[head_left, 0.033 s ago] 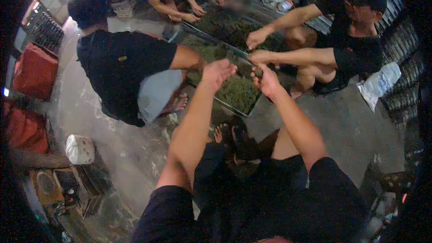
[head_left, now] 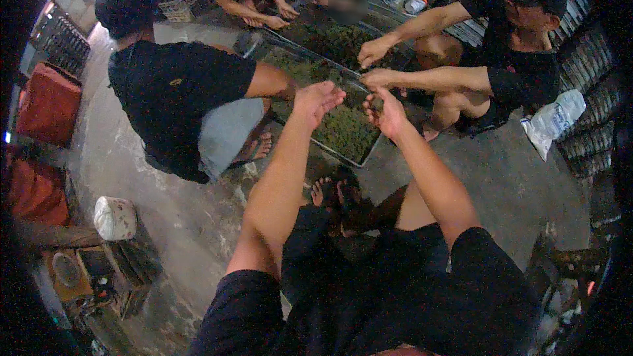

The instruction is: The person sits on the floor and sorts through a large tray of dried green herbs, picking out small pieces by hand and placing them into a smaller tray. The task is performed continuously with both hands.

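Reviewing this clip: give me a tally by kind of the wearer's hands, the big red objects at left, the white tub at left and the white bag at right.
Wearer's hands: 2, left hand and right hand
Red objects: 2
White tub: 1
White bag: 1
Total: 6

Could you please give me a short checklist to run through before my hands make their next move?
1. Left hand free: ok; open, nothing visible in it.
2. Right hand holding the dark lump: ok; it shows between thumb and fingers.
3. Tray stocked: ok; green material covers its near end.
4. Room beside the co-worker's hand on the right: not ok; it looks very close to your right hand.
5. Lump's firmness: cannot tell.
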The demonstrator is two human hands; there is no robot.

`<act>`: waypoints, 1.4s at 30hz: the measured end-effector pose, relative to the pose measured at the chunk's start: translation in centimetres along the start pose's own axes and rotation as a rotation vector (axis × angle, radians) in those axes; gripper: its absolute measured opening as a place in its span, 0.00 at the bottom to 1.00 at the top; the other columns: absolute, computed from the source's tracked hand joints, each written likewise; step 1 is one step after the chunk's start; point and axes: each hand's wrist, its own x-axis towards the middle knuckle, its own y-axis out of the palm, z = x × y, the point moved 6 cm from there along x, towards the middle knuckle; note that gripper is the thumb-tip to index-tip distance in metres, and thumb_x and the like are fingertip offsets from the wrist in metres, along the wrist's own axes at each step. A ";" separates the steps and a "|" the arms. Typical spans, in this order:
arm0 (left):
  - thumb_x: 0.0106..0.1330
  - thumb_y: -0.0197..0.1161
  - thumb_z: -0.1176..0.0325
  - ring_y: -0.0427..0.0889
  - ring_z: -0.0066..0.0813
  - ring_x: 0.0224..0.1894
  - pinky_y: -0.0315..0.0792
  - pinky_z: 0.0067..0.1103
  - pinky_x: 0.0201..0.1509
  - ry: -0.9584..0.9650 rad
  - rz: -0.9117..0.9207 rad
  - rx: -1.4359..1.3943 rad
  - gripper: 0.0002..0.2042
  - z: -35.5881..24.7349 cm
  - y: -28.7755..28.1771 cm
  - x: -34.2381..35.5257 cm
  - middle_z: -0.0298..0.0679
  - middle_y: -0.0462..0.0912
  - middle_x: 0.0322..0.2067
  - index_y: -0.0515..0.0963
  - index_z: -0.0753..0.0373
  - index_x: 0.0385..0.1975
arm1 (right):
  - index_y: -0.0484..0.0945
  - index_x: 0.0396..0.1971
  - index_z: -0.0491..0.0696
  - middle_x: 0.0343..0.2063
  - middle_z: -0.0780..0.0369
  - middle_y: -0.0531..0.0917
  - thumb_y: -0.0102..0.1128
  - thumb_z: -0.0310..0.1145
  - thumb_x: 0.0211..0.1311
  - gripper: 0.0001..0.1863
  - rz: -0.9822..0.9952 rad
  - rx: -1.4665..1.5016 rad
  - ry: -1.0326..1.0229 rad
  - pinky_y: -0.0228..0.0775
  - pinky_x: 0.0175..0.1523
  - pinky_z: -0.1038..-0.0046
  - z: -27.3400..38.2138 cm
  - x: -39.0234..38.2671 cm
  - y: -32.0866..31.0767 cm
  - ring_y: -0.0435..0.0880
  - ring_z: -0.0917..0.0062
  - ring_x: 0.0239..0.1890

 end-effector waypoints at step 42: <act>0.65 0.60 0.64 0.78 0.20 0.27 0.72 0.17 0.32 -0.036 -0.073 0.525 0.13 -4.1 -0.2 -4.8 0.38 0.81 0.27 0.76 0.69 0.38 | 0.52 0.66 0.59 0.67 0.56 0.54 0.62 0.31 0.51 0.42 0.203 -2.048 -0.537 0.59 0.64 0.54 -12.1 26.2 -0.4 0.56 0.50 0.65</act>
